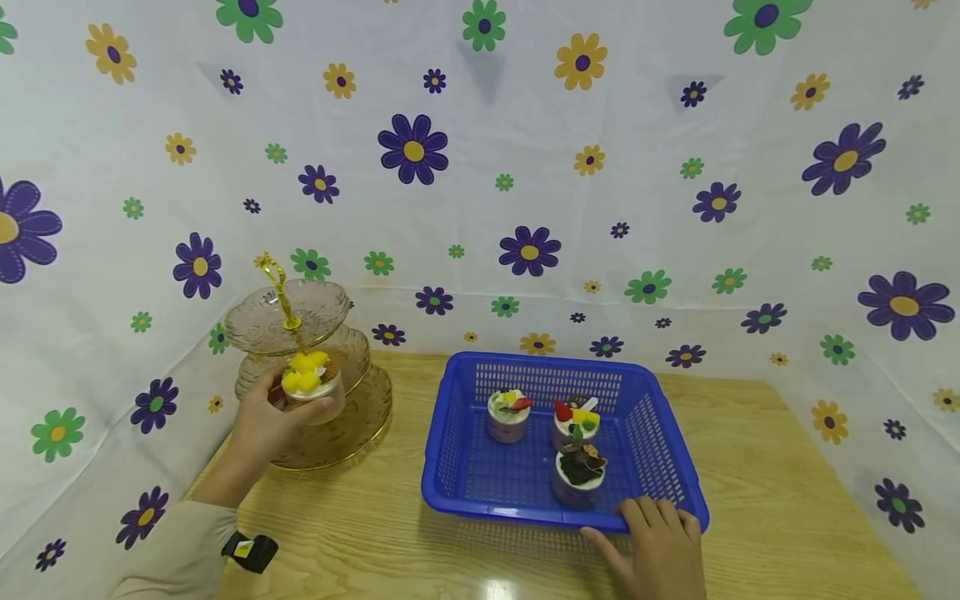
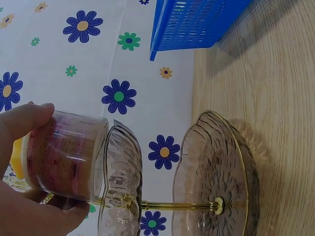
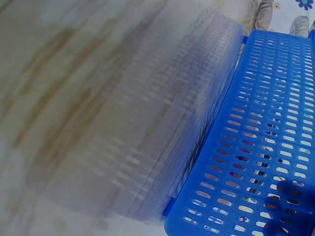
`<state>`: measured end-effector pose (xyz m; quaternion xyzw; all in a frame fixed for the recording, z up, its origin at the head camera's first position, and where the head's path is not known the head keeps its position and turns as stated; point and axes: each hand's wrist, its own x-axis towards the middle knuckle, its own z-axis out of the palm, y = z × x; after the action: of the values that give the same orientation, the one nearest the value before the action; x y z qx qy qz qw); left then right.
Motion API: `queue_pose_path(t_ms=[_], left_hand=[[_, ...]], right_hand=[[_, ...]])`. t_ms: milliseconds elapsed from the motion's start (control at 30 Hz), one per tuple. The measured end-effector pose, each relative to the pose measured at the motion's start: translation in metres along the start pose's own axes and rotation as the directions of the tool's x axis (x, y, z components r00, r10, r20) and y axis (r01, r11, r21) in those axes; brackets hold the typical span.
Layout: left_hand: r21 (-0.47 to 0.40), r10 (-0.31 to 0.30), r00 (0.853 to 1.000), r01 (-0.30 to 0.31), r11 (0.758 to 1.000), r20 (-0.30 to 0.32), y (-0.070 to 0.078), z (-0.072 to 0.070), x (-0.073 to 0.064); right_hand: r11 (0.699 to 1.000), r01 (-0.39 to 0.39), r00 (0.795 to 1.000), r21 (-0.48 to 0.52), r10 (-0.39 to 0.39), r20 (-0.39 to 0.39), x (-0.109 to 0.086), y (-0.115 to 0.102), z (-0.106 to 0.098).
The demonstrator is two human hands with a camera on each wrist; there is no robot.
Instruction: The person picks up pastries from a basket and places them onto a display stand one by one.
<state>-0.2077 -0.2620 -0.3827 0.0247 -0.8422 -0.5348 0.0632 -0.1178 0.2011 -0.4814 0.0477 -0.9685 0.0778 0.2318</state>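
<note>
The left hand has a clear yellow-topped cup in its grip, fingers and thumb wrapped round the side and closed only as far as the cup's width. The cup is upright near the far left corner of the wooden surface, up beside the tiered stand; its base is close to one of the plates, and whether they touch cannot be told.

The right hand grips the blue basket by the near rim at the near right corner, fingers bent over it and thumb outside. The right wrist view is partly blurred.

The basket is by the middle of the surface's far edge, with three cups inside: a cream-topped cup on the left, a fruit-topped cup right of it, and a dark-topped cup near the front rim. Behind hangs a flowered cloth.
</note>
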Motion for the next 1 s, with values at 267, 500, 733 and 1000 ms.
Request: queue_pose_path(t_ms=[267, 500, 733, 1000], left_hand=[[-0.005, -0.044, 0.999, 0.044, 0.999, 0.014, -0.001, -0.005, 0.005], [-0.012, -0.083, 0.996, 0.083, 0.996, 0.022, -0.004, -0.007, 0.009], [-0.012, -0.086, 0.996, 0.086, 0.996, 0.019, -0.008, -0.009, 0.013], [-0.002, -0.060, 0.998, 0.060, 0.998, 0.024, -0.010, -0.011, 0.022]], right_hand=[[1.000, 0.006, 1.000, -0.001, -0.006, -0.011, 0.000, 0.000, 0.000], [1.000, 0.016, 1.000, -0.005, -0.016, -0.026, 0.000, 0.000, 0.002], [1.000, 0.027, 0.999, -0.006, -0.027, -0.046, -0.001, 0.001, 0.004], [0.999, 0.032, 0.997, 0.000, -0.032, -0.066, -0.001, 0.001, 0.003]])
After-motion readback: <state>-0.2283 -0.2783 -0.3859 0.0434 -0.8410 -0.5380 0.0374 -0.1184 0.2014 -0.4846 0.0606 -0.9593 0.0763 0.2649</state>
